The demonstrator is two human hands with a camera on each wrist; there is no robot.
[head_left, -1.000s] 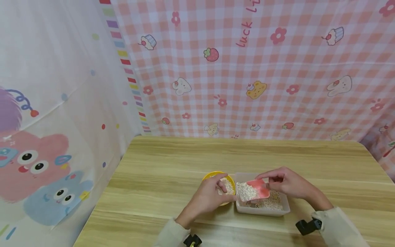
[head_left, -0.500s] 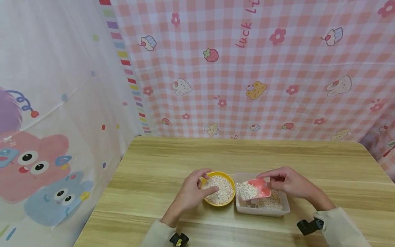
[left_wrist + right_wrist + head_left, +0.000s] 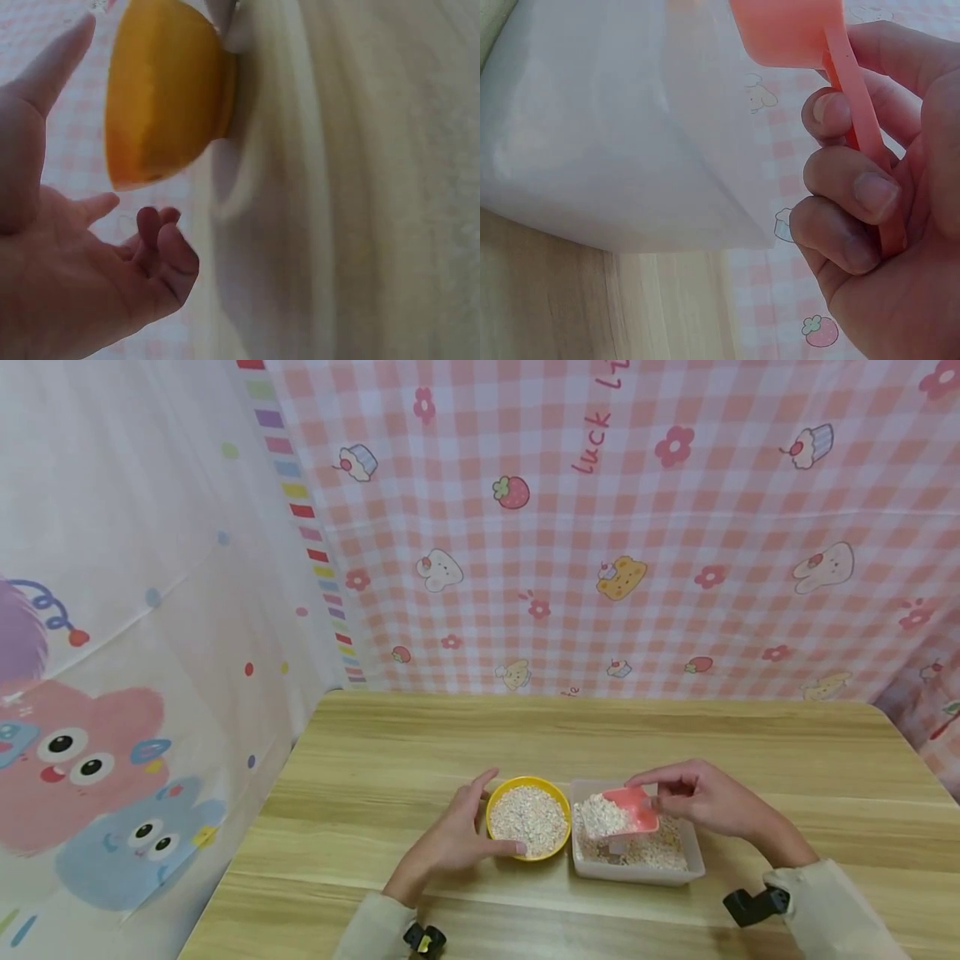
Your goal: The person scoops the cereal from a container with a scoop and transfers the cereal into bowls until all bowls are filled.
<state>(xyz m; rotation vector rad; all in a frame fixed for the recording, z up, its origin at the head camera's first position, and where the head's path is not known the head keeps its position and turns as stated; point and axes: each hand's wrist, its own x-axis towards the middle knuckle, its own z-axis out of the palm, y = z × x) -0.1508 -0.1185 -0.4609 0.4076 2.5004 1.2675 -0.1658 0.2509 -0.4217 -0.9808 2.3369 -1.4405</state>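
In the head view my right hand [image 3: 693, 793] grips the handle of a pink scoop [image 3: 636, 808], heaped with oat flakes [image 3: 604, 816], above a translucent white plastic tub [image 3: 637, 875]. The right wrist view shows my fingers curled round that scoop handle [image 3: 866, 127]. More flakes lie in the tub. My left hand [image 3: 453, 835] is spread at the left side of a yellow bowl [image 3: 491, 839] full of flakes, thumb over its near rim. In the left wrist view a gap shows between the fingers [image 3: 176, 251] and the bowl [image 3: 165, 90].
Bowl and tub stand side by side on a wooden table [image 3: 420, 735]. A pink checked cloth [image 3: 465, 527] hangs behind the table's far edge, and a white printed cloth [image 3: 187, 610] hangs along its left side.
My left hand has moved left from over the bowl to its left side, uncovering the flakes. The loaded scoop in my right hand has risen slightly over the tub.
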